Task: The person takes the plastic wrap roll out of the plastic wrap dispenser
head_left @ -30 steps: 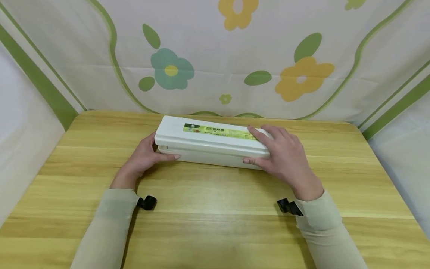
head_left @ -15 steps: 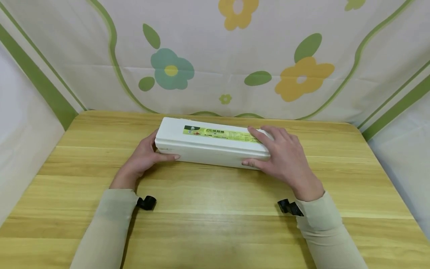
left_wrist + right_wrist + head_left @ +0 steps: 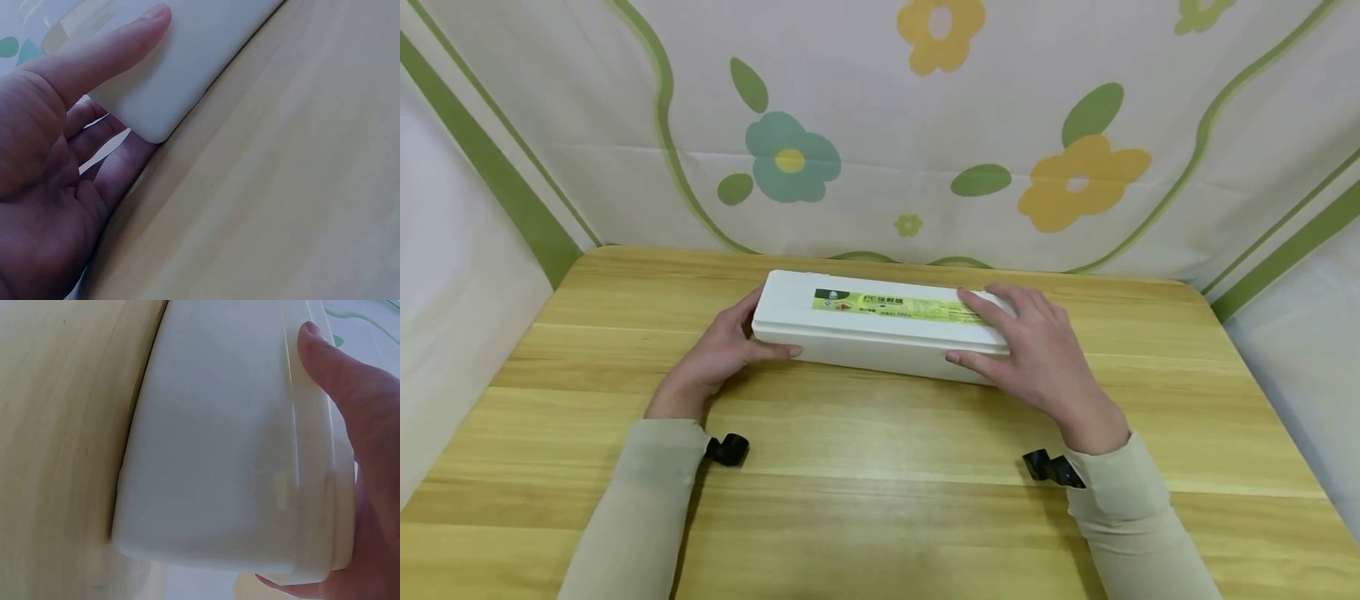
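Observation:
A long white plastic cling film box [image 3: 787, 302] with a green-yellow label [image 3: 883, 306] on its lid lies near the table's back edge, angled a little. My left hand [image 3: 721, 343] grips its left end, thumb along the front wall; in the left wrist view the fingers reach behind the box's corner [image 3: 194, 59]. At the other end, my right hand [image 3: 1037, 350] holds the box with its thumb on the front and fingers over the lid. In the right wrist view the lid sits down on the box body [image 3: 206, 450]. Its inside is hidden.
The wooden table [image 3: 865, 467] stretches in front of the box and to both sides. Behind it hangs a white cloth [image 3: 865, 100] with printed flowers. Black wrist mounts [image 3: 728, 450] stick out from both sleeves.
The lid, slightly raised at the left end a second ago, has come down onto the box. Both hands keep nearly the same places. The head view has shifted slightly.

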`<state>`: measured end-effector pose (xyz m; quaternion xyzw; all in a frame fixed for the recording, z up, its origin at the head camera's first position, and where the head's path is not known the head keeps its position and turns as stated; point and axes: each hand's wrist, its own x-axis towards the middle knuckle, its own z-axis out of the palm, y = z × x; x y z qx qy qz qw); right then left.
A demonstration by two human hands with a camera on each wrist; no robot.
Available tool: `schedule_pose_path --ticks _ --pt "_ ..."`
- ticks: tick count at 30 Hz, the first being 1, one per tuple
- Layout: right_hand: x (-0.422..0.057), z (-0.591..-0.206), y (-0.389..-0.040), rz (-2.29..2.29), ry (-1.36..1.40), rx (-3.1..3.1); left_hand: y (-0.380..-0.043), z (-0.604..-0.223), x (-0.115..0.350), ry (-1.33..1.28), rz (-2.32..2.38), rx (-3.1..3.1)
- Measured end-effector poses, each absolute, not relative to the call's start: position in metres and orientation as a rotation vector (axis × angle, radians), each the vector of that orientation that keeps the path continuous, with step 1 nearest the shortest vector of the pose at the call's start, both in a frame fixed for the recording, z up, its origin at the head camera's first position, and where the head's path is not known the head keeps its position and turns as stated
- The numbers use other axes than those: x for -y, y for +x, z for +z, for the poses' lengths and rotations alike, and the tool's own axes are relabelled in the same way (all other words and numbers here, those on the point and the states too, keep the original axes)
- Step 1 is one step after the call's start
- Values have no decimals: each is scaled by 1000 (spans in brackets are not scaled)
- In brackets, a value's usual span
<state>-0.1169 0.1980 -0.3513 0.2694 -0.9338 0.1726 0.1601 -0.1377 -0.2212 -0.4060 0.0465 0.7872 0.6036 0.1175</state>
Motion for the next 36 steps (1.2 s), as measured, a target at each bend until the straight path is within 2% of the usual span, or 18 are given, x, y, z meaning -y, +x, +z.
schedule_pose_path --ticks 24,36 --pt "-191 -352 -121 498 849 2483 -135 -402 230 170 1779 -2286" --pt "-225 -345 -130 696 741 2398 -138 -406 229 187 1783 -2251"
